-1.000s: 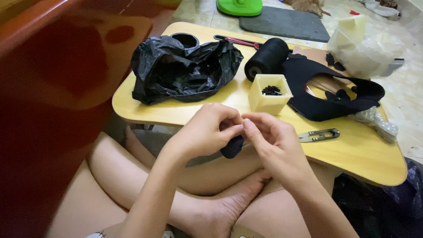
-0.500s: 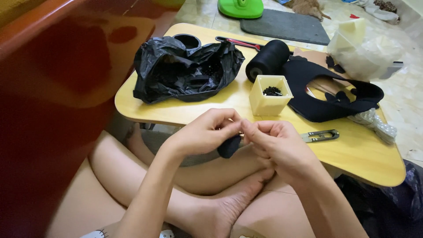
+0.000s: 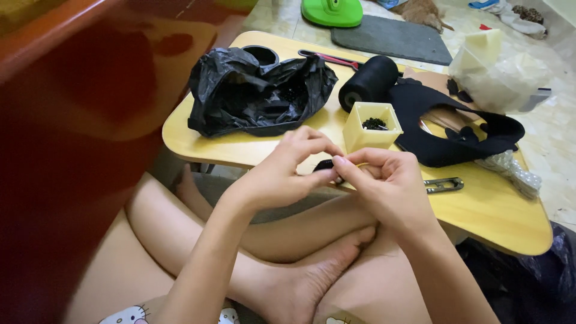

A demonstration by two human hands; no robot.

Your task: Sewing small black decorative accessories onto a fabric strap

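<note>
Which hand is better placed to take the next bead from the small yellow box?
Probably the right hand. It sits just below the small yellow box of dark beads, nearer than the left hand. Both hands pinch the small black piece, so the left could keep holding it.

a black bag (image 3: 258, 93), black spool (image 3: 369, 81) and pale yellow box (image 3: 360, 135) on a yellow table (image 3: 492, 210).

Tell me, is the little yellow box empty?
Not empty. The open-topped yellow box stands upright on the table with small black beads inside.
</note>
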